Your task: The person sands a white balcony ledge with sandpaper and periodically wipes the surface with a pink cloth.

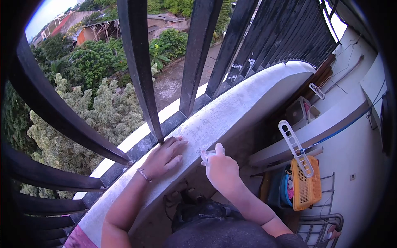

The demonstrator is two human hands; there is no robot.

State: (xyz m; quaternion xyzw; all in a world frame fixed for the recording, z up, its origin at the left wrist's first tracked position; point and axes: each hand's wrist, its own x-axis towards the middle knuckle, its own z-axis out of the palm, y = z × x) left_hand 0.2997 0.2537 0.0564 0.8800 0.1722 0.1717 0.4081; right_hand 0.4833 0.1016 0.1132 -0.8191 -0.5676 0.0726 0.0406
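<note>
My left hand (pixel 165 159) lies on top of the white ledge (pixel 231 109), its fingers resting on the surface beside the foot of a black railing bar (pixel 142 66). A thin bracelet (pixel 144 175) is around that wrist. At the ledge's inner edge, my right hand (pixel 221 167) is closed on a small, flat, pale scraper-like tool (pixel 210 153). The tool's far end meets the ledge, and my thumb is stretched along it. Most of its handle is hidden in my fingers. The ledge surface looks rough and patchy around both hands.
Black bars line the ledge's outer side, with trees (pixel 95 107) and rooftops far below. On the right are an orange basket (pixel 306 186), a blue tub (pixel 285 188) with cloth, a white plastic hanger-like frame (pixel 295 146) and a metal rack (pixel 318 227).
</note>
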